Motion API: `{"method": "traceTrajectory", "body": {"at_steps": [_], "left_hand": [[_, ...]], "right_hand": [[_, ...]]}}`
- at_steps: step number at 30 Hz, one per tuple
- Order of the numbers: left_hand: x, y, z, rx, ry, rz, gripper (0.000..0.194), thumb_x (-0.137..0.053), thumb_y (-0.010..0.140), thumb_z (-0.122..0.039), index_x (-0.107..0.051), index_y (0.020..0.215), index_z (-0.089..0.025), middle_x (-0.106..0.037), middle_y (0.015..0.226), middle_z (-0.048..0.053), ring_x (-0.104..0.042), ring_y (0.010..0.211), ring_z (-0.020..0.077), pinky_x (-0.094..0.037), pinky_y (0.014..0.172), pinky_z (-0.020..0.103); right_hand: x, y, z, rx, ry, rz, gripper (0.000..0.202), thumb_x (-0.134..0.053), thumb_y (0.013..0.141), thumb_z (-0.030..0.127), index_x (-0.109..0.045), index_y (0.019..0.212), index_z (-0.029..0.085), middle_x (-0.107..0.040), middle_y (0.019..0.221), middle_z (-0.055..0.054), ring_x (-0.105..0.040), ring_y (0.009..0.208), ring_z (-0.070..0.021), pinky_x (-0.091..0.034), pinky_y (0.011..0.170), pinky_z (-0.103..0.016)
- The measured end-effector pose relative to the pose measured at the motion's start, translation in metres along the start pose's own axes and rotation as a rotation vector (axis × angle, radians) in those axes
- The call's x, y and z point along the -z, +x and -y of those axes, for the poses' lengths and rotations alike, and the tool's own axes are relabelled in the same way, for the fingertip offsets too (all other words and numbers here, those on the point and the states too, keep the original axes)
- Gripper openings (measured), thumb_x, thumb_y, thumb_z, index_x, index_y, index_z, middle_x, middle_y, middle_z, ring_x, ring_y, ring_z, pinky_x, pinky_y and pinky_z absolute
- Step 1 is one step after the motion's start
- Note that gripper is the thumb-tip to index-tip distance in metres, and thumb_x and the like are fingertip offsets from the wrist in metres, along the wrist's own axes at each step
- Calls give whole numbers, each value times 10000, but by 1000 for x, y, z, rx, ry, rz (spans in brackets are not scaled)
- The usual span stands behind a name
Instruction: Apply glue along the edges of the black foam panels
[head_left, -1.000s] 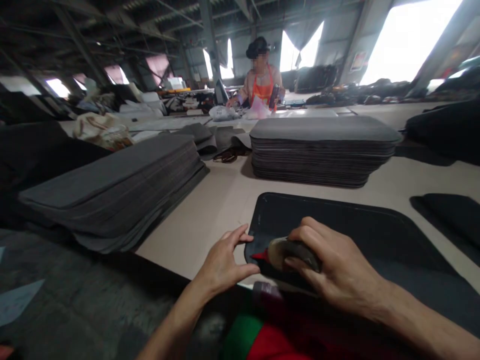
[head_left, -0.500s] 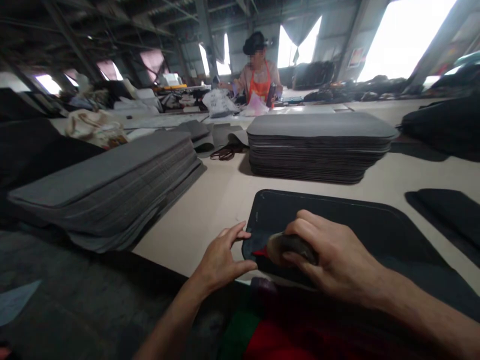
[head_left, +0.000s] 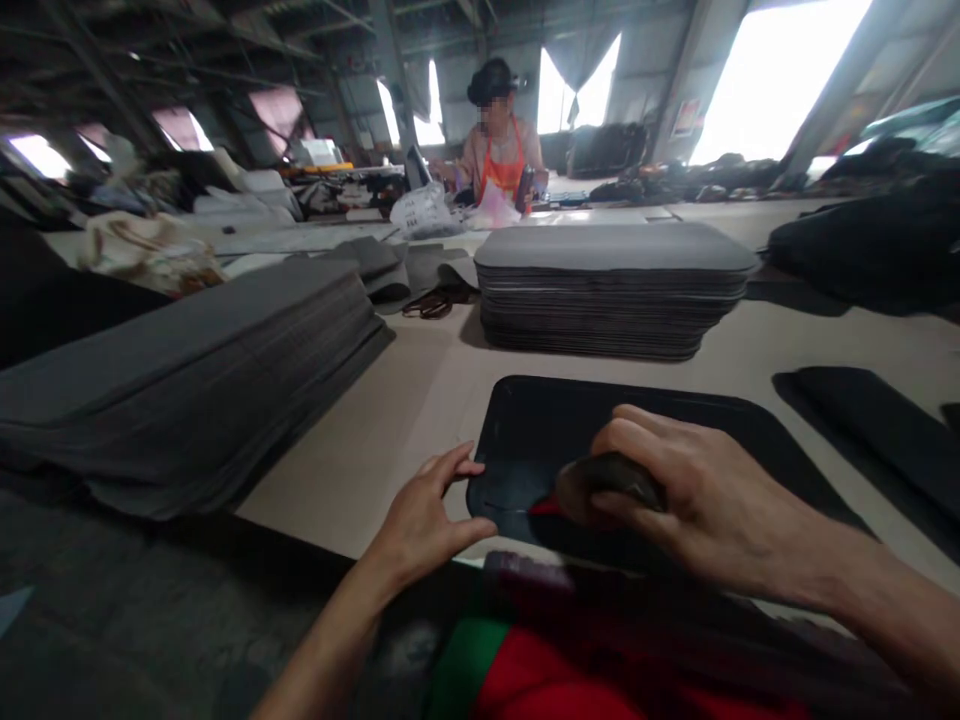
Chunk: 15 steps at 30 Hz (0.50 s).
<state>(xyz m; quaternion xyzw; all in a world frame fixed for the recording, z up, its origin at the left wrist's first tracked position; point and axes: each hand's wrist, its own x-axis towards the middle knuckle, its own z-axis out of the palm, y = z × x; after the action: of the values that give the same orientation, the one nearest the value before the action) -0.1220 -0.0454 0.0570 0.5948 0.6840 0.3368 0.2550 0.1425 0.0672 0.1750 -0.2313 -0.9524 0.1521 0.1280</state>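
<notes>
Lying along the near edge of the work surface (head_left: 337, 460), the black panel (head_left: 551, 415) is partly hidden by our right hand (head_left: 697, 500), clamped around a brownish bottle (head_left: 600, 487) with a red nozzle. Our left hand (head_left: 420, 520), thumb and fingers spread apart, frames the panel's near left corner. Beyond its far edge stands a grey stack (head_left: 592, 310); a second pile (head_left: 187, 360) occupies the surface's left, folded black pieces (head_left: 862, 415) its right. Farther off, near a person (head_left: 504, 160) in orange, a white bag (head_left: 422, 210) bears print we cannot read.
</notes>
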Motion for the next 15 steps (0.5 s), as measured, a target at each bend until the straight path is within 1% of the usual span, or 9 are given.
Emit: {"method": "traceTrajectory", "body": {"at_steps": [3, 6, 8, 10, 12, 15], "left_hand": [[1, 0, -2, 18, 6, 4, 868, -831, 661, -228, -423, 1427, -219, -649, 1261, 63, -556, 1219, 252, -427, 1079, 420], [1, 1, 0, 5, 0, 11, 860, -825, 681, -262, -414, 1436, -228, -648, 1265, 57, -561, 1221, 244, -433, 1078, 413], [1, 1, 2, -2, 19, 5, 845, -822, 686, -282, -423, 1430, -231, -653, 1259, 59, -562, 1224, 252, -431, 1078, 423], [1, 1, 4, 0, 35, 6, 838, -811, 695, -298, -420, 1433, -235, -649, 1271, 61, -557, 1235, 257, -422, 1086, 431], [1, 1, 6, -6, 51, 11, 835, -800, 709, -333, -409, 1440, -232, -644, 1284, 61, -544, 1257, 259, -406, 1102, 435], [1, 2, 7, 7, 78, 18, 830, -783, 724, -395, -401, 1442, -234, -643, 1292, 54, -554, 1248, 264, -412, 1100, 438]], "right_hand": [[10, -13, -10, -47, -10, 22, 138, -628, 849, 178, -512, 899, 230, -572, 867, 0, -552, 740, -165, -388, 624, -288], [18, -30, -20, -105, -19, 46, 140, -642, 843, 198, -531, 915, 244, -593, 887, 4, -572, 742, -168, -416, 626, -293], [24, -42, -27, -156, -27, 56, 123, -646, 846, 228, -552, 921, 256, -607, 898, 1, -584, 742, -176, -431, 616, -300], [30, -56, -34, -214, -26, 67, 66, -619, 875, 255, -569, 918, 263, -620, 902, -11, -595, 736, -183, -443, 604, -306], [37, -70, -40, -279, -26, 62, 18, -577, 910, 281, -581, 915, 264, -630, 893, -29, -604, 719, -187, -450, 596, -314], [50, -96, -51, -360, -52, 18, 82, -559, 917, 338, -584, 913, 259, -635, 848, -49, -601, 667, -189, -428, 554, -314]]}}
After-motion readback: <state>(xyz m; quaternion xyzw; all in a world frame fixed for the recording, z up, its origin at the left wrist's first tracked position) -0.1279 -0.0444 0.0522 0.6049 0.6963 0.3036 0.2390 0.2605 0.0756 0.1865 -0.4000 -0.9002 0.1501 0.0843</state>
